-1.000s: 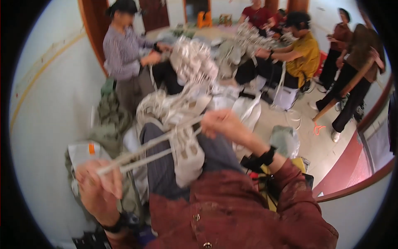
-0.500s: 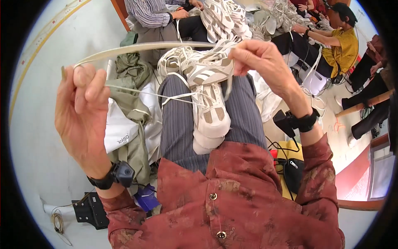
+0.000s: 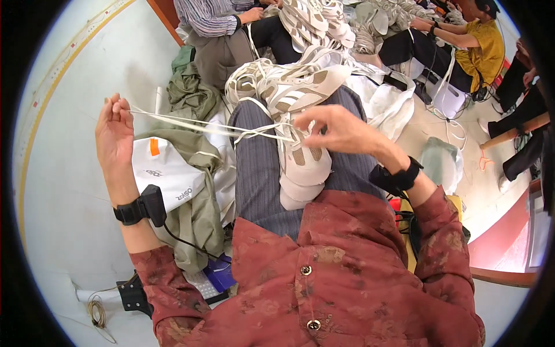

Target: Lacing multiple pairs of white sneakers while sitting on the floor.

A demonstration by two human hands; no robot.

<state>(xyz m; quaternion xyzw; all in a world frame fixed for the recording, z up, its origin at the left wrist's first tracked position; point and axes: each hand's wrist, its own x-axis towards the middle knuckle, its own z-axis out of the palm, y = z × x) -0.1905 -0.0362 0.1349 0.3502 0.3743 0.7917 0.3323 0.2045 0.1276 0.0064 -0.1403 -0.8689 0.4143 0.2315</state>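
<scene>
Pinching fingertips partly hide the white lace at the sneaker.

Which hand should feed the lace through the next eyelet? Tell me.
Probably the right hand: its fingers sit at the sneaker on the lap, right by the eyelets. The left hand holds the lace taut, far out to the side.

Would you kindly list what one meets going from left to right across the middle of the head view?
Left hand pinching the white lace → white bag with an orange tab → olive cloth → white and beige sneaker on the lap → right hand → black wrist strap.
</scene>
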